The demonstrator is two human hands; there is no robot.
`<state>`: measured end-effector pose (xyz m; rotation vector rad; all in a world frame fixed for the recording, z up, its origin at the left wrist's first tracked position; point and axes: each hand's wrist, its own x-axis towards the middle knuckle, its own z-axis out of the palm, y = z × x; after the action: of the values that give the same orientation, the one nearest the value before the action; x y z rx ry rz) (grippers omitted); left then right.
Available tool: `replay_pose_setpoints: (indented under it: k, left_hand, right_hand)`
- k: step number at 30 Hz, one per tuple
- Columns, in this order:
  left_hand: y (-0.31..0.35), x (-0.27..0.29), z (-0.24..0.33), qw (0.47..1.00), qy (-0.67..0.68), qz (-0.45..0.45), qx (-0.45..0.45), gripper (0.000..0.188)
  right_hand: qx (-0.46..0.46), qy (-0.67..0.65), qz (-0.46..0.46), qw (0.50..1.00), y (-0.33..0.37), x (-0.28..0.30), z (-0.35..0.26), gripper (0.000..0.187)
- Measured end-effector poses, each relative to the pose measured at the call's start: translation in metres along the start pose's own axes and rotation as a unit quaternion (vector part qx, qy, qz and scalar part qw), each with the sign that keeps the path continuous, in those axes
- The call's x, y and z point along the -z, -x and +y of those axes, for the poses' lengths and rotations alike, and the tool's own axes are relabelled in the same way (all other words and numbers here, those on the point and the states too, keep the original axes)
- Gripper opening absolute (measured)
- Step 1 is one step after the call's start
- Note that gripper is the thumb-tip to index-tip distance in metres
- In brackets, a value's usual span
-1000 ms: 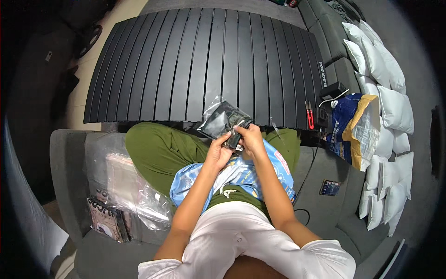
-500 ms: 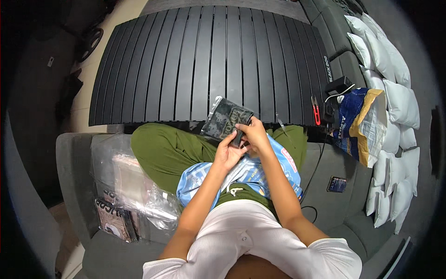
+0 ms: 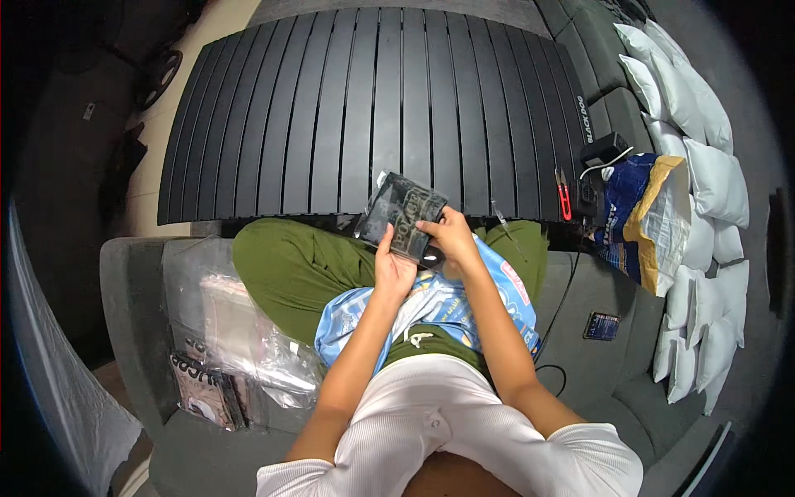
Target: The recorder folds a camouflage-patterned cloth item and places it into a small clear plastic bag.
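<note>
A flat dark patterned packet (image 3: 402, 209) in a clear plastic sleeve is held over my lap, by the table's near edge. My left hand (image 3: 394, 269) grips its lower left side, thumb on top. My right hand (image 3: 451, 242) pinches the right edge, thumb lying on the face. Under the packet, between the hands, a small dark shiny piece shows; I cannot make out what it is. A light blue printed plastic bag (image 3: 344, 319) is spread over my lap beneath both wrists.
Ahead stands a black slatted table (image 3: 331, 116) with red-handled thread snips (image 3: 564, 199) and a black adapter (image 3: 604, 151). On the right are a blue sack (image 3: 623, 219), a phone-like dark device (image 3: 602, 326) and white pillows (image 3: 716, 182). Clear plastic bags (image 3: 240, 331) and packaged items (image 3: 203, 389) lie left.
My left hand has moved up and left along the packet, its thumb now on the lower left edge. The packet has turned slightly and shows more of its face.
</note>
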<state>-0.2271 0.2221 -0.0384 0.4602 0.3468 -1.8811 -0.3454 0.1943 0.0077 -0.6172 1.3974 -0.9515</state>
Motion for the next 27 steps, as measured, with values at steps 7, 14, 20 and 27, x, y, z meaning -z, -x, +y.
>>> replay_pose_setpoints:
  k: [7, 14, 20, 27]
  left_hand:
    - [-0.006, 0.012, -0.006, 1.000, -0.030, 0.006, 0.000, 0.019]
    - [0.001, 0.001, 0.002, 0.999, -0.048, 0.006, 0.012, 0.020]
    - [0.003, -0.003, -0.007, 0.998, -0.039, -0.019, 0.035, 0.017]
    - [-0.001, 0.007, 0.004, 0.999, -0.013, -0.023, 0.042, 0.016]
  right_hand:
    - [0.020, 0.068, 0.005, 0.997, -0.010, 0.004, 0.008, 0.021]
    - [-0.031, 0.014, -0.053, 0.998, 0.003, -0.001, -0.013, 0.015]
    - [0.063, 0.097, 0.005, 0.993, -0.013, -0.003, 0.003, 0.019]
    - [0.045, 0.131, -0.011, 0.990, 0.001, -0.004, -0.009, 0.023]
